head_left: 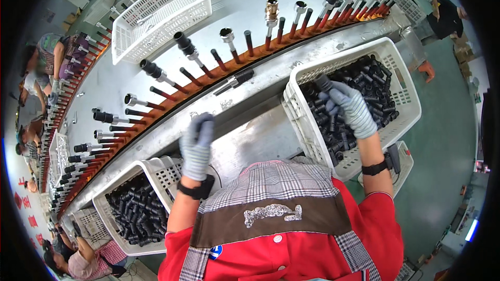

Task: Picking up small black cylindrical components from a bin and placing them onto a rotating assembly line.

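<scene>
My right hand (351, 108), in a grey striped glove, is closed on a short black tubular part (324, 82). It is over the right white basket (405, 67), which holds many similar black plastic pieces (364, 83). My left hand (197, 147), gloved the same way, hangs above the metal ledge; motion smears its fingers, and nothing can be made out in them. Ahead of it, a black part with a metal stem (234, 82) lies on the ledge beside a curved row of red posts (190, 77).
Several posts carry metal sockets or black fittings, one a coppery fitting (271, 14). At lower left stands another white basket (136, 170) of black parts. A white basket (165, 14) sits on the table beyond the posts. Other people work along the far left; a person (446, 16) is at upper right.
</scene>
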A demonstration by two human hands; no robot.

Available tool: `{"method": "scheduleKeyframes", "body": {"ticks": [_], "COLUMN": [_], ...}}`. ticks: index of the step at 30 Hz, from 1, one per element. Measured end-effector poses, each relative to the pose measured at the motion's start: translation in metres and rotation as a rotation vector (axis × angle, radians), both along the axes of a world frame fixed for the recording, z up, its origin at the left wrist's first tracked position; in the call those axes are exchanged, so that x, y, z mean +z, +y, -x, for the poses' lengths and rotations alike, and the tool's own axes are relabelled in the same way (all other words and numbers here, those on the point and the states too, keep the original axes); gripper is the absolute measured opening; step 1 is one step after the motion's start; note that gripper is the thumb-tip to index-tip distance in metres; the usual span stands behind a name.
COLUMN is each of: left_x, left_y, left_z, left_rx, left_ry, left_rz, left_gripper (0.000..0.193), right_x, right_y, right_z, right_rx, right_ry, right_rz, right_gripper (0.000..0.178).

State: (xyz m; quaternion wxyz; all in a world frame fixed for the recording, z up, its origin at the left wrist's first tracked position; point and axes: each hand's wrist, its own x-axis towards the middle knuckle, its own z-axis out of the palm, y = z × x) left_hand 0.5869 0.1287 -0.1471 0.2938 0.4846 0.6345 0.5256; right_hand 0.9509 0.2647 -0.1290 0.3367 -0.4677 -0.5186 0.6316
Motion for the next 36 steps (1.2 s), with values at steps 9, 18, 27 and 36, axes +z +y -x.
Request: {"method": "scheduleKeyframes", "body": {"ticks": [9, 18, 27, 36], "left_x": [0.02, 0.001, -0.005, 0.013], "left_y": [0.094, 0.118, 0.176, 0.231], "left_z": [-0.128, -0.158, -0.168, -0.183], "left_rx": [-0.305, -0.854, -0.443, -0.37], "left_ry": [0.614, 0.571, -0.319, -0.46], "left_rz": [-0.456, -0.258, 0.034, -0.092], "left_gripper": [0.067, 0.065, 0.016, 0.014], "right_x": [-0.001, 0.049, -0.15, -0.154], "right_y": [-0.017, -0.019, 0.049, 0.06], "right_z": [0.023, 0.006, -0.079, -0.077], "right_rx": [0.038, 0.396, 0.49, 0.415], "right_ry": [0.15, -0.246, -1.358, -1.201], "right_rz": [0.02, 0.133, 0.016, -0.213], "right_gripper": [0.052, 0.033, 0.077, 0.03]}}
